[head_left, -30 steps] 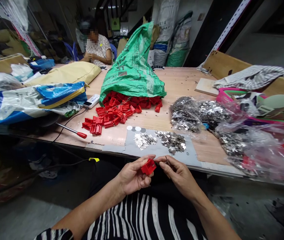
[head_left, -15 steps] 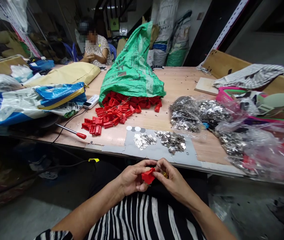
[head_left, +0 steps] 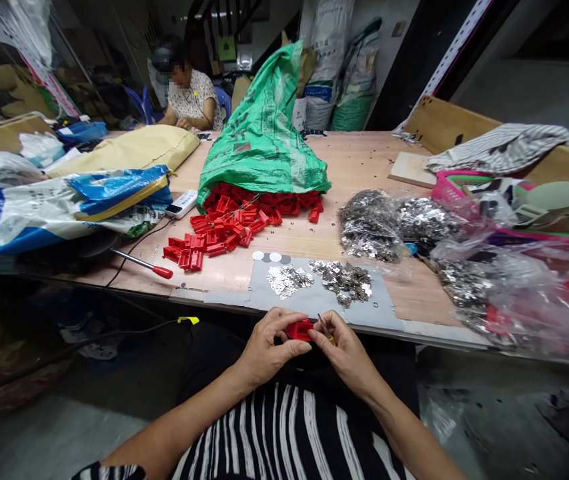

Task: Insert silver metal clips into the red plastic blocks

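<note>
Just in front of the table edge, my left hand point(head_left: 275, 341) is closed around a small red plastic part point(head_left: 299, 329), thumb on its near side. My right hand point(head_left: 340, 347) touches that part's right end with its fingertips. The same hand grips a yellow-handled screwdriver point(head_left: 331, 339), its thin dark shaft pointing up and left; the fingers hide most of its handle. Beyond my hands, small flat metal pieces lie in a bright pile point(head_left: 288, 281) and a darker pile point(head_left: 345, 283) on a grey sheet point(head_left: 264, 299).
Red parts point(head_left: 221, 230) spill from a green sack point(head_left: 264, 147). A red-tipped lever point(head_left: 162, 272) sticks out at left. Clear bags of metal pieces point(head_left: 371, 227) and a pink basket point(head_left: 447, 190) stand at right. Across the table sits another person point(head_left: 194, 97).
Both hands have risen slightly toward the table edge. The red part has been turned, so its hollow side now shows, and my left thumb has shifted to its near side.
</note>
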The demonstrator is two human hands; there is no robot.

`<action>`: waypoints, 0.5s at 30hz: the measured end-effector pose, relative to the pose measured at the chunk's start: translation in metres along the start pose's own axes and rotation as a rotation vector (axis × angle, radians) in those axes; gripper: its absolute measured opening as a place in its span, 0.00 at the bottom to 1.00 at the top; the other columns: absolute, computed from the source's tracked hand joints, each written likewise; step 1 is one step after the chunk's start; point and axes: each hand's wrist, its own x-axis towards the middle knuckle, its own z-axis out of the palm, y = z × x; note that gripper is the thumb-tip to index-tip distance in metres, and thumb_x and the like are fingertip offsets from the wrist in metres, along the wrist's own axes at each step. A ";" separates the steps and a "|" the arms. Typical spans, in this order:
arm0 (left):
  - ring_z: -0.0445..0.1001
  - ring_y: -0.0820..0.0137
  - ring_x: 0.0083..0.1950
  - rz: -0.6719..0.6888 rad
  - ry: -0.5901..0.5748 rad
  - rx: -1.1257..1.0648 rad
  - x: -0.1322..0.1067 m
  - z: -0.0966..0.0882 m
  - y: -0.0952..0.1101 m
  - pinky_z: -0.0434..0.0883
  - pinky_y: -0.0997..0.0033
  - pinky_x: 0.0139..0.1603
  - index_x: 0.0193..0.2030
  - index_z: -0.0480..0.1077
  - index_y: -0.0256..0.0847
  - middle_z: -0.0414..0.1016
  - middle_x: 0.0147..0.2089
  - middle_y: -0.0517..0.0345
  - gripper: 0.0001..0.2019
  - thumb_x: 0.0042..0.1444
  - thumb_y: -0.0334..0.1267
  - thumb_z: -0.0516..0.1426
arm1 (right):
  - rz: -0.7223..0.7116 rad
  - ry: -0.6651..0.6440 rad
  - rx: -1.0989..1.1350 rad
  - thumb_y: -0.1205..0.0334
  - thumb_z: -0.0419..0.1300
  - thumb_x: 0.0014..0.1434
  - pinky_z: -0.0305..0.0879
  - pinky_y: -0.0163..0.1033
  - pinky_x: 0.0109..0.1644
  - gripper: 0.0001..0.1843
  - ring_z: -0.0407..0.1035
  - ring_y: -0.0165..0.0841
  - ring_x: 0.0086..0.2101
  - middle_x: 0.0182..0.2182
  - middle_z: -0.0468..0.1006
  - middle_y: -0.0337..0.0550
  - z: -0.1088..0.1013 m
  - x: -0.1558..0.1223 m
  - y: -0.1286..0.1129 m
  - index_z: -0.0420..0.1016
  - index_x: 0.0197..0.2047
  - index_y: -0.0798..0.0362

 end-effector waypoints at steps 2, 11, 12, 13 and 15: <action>0.72 0.66 0.47 0.147 0.050 0.118 -0.001 0.001 0.000 0.70 0.67 0.47 0.51 0.73 0.42 0.74 0.46 0.51 0.19 0.52 0.42 0.63 | 0.009 -0.008 0.047 0.50 0.57 0.60 0.58 0.33 0.33 0.15 0.58 0.27 0.28 0.27 0.62 0.32 0.003 0.000 -0.003 0.58 0.32 0.50; 0.73 0.66 0.44 0.278 0.141 0.303 -0.001 -0.001 -0.004 0.70 0.65 0.48 0.47 0.72 0.39 0.76 0.43 0.52 0.14 0.53 0.37 0.62 | 0.114 -0.082 0.195 0.47 0.57 0.60 0.48 0.31 0.24 0.15 0.51 0.24 0.22 0.23 0.58 0.29 0.003 0.001 -0.002 0.60 0.35 0.50; 0.73 0.66 0.44 0.288 0.145 0.313 -0.001 -0.001 -0.003 0.71 0.65 0.47 0.47 0.71 0.39 0.76 0.43 0.52 0.14 0.53 0.38 0.62 | 0.107 -0.074 0.188 0.48 0.58 0.59 0.49 0.31 0.25 0.16 0.52 0.24 0.22 0.23 0.59 0.30 0.003 0.001 -0.002 0.60 0.34 0.50; 0.73 0.66 0.44 0.301 0.147 0.323 -0.002 -0.001 -0.003 0.71 0.65 0.47 0.47 0.71 0.39 0.76 0.42 0.52 0.14 0.54 0.38 0.62 | 0.097 -0.064 0.179 0.48 0.59 0.58 0.51 0.31 0.26 0.16 0.54 0.25 0.24 0.24 0.60 0.31 0.003 0.001 -0.003 0.60 0.34 0.50; 0.73 0.66 0.44 0.331 0.146 0.346 -0.002 -0.001 -0.002 0.70 0.66 0.46 0.47 0.71 0.39 0.77 0.42 0.52 0.14 0.54 0.37 0.62 | 0.083 -0.054 0.172 0.47 0.61 0.56 0.54 0.32 0.29 0.17 0.56 0.26 0.26 0.26 0.62 0.32 0.004 0.002 -0.005 0.61 0.33 0.50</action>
